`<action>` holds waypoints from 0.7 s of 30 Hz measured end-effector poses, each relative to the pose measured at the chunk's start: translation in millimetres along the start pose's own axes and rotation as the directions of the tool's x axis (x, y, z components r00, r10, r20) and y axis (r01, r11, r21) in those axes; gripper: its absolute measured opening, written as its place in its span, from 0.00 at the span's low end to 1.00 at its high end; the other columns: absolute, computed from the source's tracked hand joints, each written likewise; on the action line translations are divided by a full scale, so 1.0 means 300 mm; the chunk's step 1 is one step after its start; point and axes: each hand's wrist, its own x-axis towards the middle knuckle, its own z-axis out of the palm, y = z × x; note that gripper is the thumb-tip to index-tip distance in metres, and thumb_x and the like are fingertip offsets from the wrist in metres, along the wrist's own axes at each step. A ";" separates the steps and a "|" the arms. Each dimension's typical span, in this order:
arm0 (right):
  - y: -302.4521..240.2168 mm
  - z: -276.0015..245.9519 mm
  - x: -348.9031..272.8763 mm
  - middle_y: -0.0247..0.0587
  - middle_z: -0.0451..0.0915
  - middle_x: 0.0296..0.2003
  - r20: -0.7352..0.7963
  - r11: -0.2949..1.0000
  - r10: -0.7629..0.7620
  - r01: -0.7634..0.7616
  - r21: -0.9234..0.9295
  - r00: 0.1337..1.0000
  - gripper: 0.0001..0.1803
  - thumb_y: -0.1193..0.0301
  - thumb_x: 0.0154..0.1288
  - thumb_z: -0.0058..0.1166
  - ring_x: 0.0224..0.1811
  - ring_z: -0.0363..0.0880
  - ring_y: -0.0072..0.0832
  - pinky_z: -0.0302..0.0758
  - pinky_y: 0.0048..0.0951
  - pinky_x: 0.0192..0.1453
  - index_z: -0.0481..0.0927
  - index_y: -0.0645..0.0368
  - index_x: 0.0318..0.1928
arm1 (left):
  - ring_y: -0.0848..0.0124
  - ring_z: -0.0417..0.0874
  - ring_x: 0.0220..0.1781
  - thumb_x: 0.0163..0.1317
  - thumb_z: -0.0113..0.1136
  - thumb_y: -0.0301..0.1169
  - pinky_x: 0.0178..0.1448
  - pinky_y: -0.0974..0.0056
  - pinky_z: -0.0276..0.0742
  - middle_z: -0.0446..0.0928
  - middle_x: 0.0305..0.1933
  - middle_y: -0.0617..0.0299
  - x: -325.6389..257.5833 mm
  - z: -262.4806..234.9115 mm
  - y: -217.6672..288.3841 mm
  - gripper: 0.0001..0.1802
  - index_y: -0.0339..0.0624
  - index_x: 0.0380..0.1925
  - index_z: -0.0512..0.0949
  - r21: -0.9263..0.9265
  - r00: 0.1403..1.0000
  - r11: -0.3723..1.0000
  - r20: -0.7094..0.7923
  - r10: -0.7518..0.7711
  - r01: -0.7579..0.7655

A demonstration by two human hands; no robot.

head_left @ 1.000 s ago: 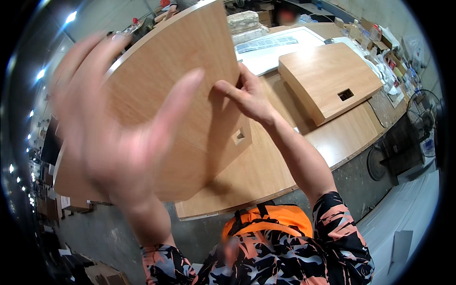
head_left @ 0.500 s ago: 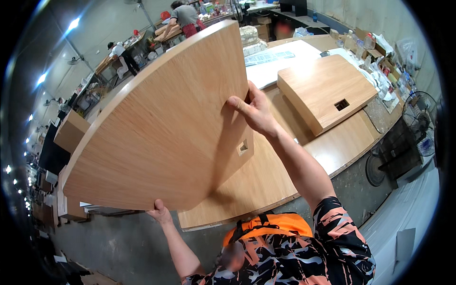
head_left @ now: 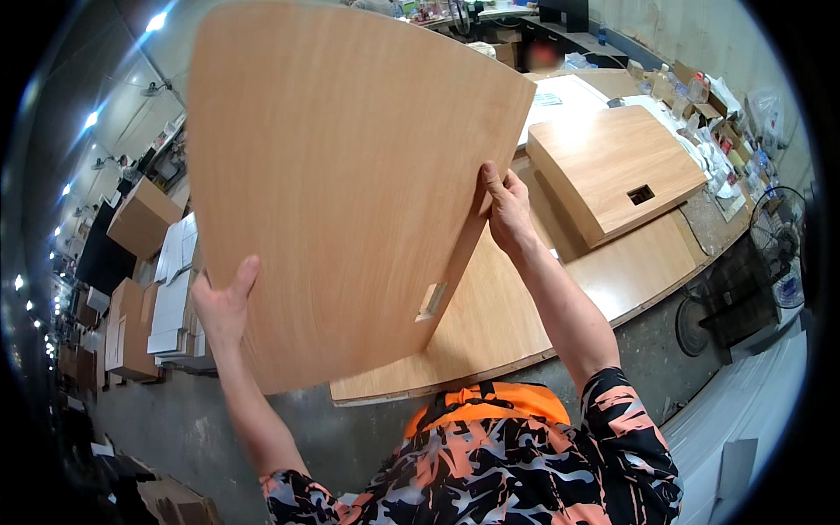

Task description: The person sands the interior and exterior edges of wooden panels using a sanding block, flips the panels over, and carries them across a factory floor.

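A large light-brown wooden panel (head_left: 350, 184) is tilted up in front of me, its broad face toward me. My left hand (head_left: 224, 302) grips its left edge, thumb on the face and fingers hidden behind. On the right edge, my right hand (head_left: 509, 210) is closed with its thumb along the rim. A rectangular cutout (head_left: 430, 301) shows near the panel's lower right corner. The lower right end is close to or on the wood-topped workbench (head_left: 490, 319); I cannot tell whether it touches.
A wooden box-like piece (head_left: 617, 166) with a dark rectangular hole lies on the bench at right. Bottles and crumpled paper (head_left: 700, 131) crowd the far right. A black fan (head_left: 774, 236) stands beyond the bench end. Cardboard boxes (head_left: 131, 328) and stacked white sheets (head_left: 175, 297) stand left.
The panel has turned to face me more squarely, its top swinging higher and leftward. My left hand has moved up and left along its edge; my right hand has shifted slightly right and down.
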 end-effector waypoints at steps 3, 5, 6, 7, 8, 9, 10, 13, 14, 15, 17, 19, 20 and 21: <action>0.086 -0.033 -0.042 0.44 0.80 0.50 -0.053 0.989 0.142 -0.139 0.053 0.988 0.34 0.47 0.68 0.56 0.51 0.77 0.28 0.74 0.32 0.53 0.73 0.69 0.56 | 0.70 0.83 0.40 0.53 0.75 0.42 0.46 0.64 0.78 0.84 0.39 0.57 0.040 0.038 0.103 0.26 0.32 0.42 0.81 0.168 0.998 0.986 0.061 -0.007 -0.003; 0.161 -0.097 -0.055 0.44 0.76 0.56 -0.067 0.975 0.221 -0.219 0.038 0.973 0.38 0.46 0.69 0.51 0.58 0.74 0.34 0.76 0.47 0.58 0.67 0.69 0.62 | 0.70 0.83 0.37 0.52 0.76 0.43 0.43 0.65 0.78 0.84 0.36 0.56 0.062 0.082 0.153 0.25 0.33 0.40 0.81 0.284 0.994 0.958 0.109 -0.012 -0.020; 0.177 -0.105 -0.077 0.44 0.76 0.57 -0.087 0.963 0.263 -0.256 0.083 0.961 0.39 0.46 0.69 0.51 0.59 0.74 0.34 0.76 0.49 0.58 0.65 0.69 0.63 | 0.70 0.83 0.35 0.50 0.76 0.44 0.41 0.64 0.78 0.84 0.34 0.55 0.071 0.108 0.177 0.25 0.34 0.38 0.82 0.342 0.991 0.939 0.132 -0.007 -0.039; 0.199 -0.104 -0.103 0.44 0.75 0.58 -0.099 0.945 0.312 -0.298 0.133 0.945 0.39 0.45 0.69 0.51 0.59 0.74 0.35 0.76 0.52 0.58 0.64 0.69 0.64 | 0.70 0.83 0.33 0.49 0.77 0.45 0.40 0.64 0.78 0.84 0.33 0.54 0.077 0.122 0.192 0.25 0.35 0.36 0.82 0.406 0.989 0.912 0.151 -0.008 -0.055; 0.218 -0.113 -0.119 0.49 0.71 0.61 -0.090 0.947 0.313 -0.303 0.109 0.945 0.41 0.46 0.69 0.50 0.61 0.74 0.40 0.76 0.56 0.58 0.61 0.71 0.65 | 0.69 0.83 0.32 0.47 0.77 0.48 0.39 0.63 0.77 0.84 0.31 0.53 0.093 0.141 0.190 0.27 0.35 0.33 0.81 0.492 0.988 0.868 0.153 -0.003 -0.074; 0.238 -0.135 -0.125 0.51 0.71 0.61 -0.111 0.924 0.381 -0.373 0.088 0.918 0.41 0.46 0.70 0.50 0.59 0.75 0.40 0.76 0.55 0.58 0.61 0.72 0.64 | 0.67 0.83 0.30 0.46 0.77 0.51 0.38 0.62 0.77 0.83 0.28 0.52 0.111 0.171 0.178 0.28 0.36 0.30 0.80 0.569 0.987 0.817 0.164 0.002 -0.096; 0.259 -0.157 -0.130 0.52 0.71 0.60 -0.135 0.896 0.445 -0.440 0.068 0.885 0.41 0.46 0.70 0.50 0.57 0.76 0.40 0.76 0.54 0.58 0.61 0.73 0.64 | 0.66 0.83 0.29 0.44 0.77 0.55 0.37 0.61 0.77 0.82 0.26 0.52 0.119 0.194 0.176 0.30 0.36 0.27 0.79 0.640 0.984 0.759 0.176 0.008 -0.120; 0.303 -0.217 -0.149 0.53 0.73 0.56 -0.167 0.821 0.566 -0.571 0.027 0.807 0.39 0.47 0.70 0.51 0.49 0.79 0.40 0.78 0.49 0.57 0.62 0.75 0.61 | 0.59 0.82 0.27 0.40 0.74 0.64 0.35 0.57 0.77 0.80 0.22 0.50 0.112 0.265 0.204 0.37 0.38 0.22 0.75 0.733 0.978 0.668 0.206 -0.036 -0.130; 0.313 -0.237 -0.152 0.53 0.73 0.54 -0.171 0.798 0.595 -0.602 0.016 0.785 0.39 0.48 0.70 0.52 0.46 0.79 0.40 0.78 0.47 0.56 0.63 0.75 0.60 | 0.57 0.83 0.27 0.39 0.73 0.66 0.35 0.57 0.77 0.79 0.21 0.50 0.113 0.284 0.190 0.38 0.38 0.21 0.74 0.739 0.976 0.652 0.220 -0.001 -0.166; 0.319 -0.248 -0.152 0.52 0.74 0.53 -0.166 0.767 0.635 -0.642 0.014 0.755 0.39 0.48 0.70 0.53 0.44 0.79 0.40 0.79 0.46 0.56 0.64 0.75 0.60 | 0.55 0.83 0.27 0.38 0.72 0.67 0.34 0.56 0.77 0.79 0.20 0.50 0.108 0.303 0.166 0.39 0.38 0.20 0.72 0.748 0.972 0.633 0.232 0.032 -0.199; 0.331 -0.271 -0.151 0.50 0.74 0.51 -0.154 0.697 0.709 -0.717 0.009 0.688 0.39 0.50 0.68 0.56 0.42 0.80 0.39 0.79 0.43 0.55 0.64 0.75 0.61 | 0.53 0.84 0.29 0.38 0.70 0.70 0.35 0.54 0.77 0.79 0.20 0.49 0.104 0.329 0.148 0.40 0.39 0.20 0.72 0.760 0.963 0.604 0.263 0.052 -0.240; 0.346 -0.327 -0.155 0.54 0.74 0.54 -0.074 0.653 0.751 -0.754 -0.071 0.657 0.40 0.53 0.67 0.59 0.44 0.80 0.42 0.80 0.42 0.56 0.62 0.76 0.63 | 0.51 0.85 0.31 0.38 0.69 0.71 0.36 0.53 0.79 0.81 0.23 0.47 0.095 0.374 0.156 0.40 0.40 0.23 0.75 0.764 0.952 0.590 0.306 0.025 -0.261; 0.355 -0.351 -0.159 0.55 0.74 0.55 -0.035 0.630 0.770 -0.768 -0.113 0.637 0.41 0.55 0.66 0.61 0.46 0.81 0.44 0.80 0.42 0.56 0.61 0.76 0.64 | 0.51 0.85 0.32 0.39 0.68 0.71 0.37 0.52 0.79 0.81 0.24 0.47 0.092 0.398 0.153 0.40 0.40 0.24 0.76 0.755 0.943 0.590 0.331 0.033 -0.286; 0.346 -0.346 -0.174 0.56 0.73 0.56 -0.078 0.618 0.763 -0.760 -0.203 0.642 0.41 0.57 0.65 0.62 0.48 0.80 0.44 0.80 0.41 0.54 0.61 0.77 0.64 | 0.50 0.85 0.33 0.39 0.67 0.72 0.38 0.52 0.80 0.81 0.25 0.47 0.086 0.418 0.142 0.40 0.40 0.25 0.77 0.751 0.936 0.585 0.351 0.036 -0.305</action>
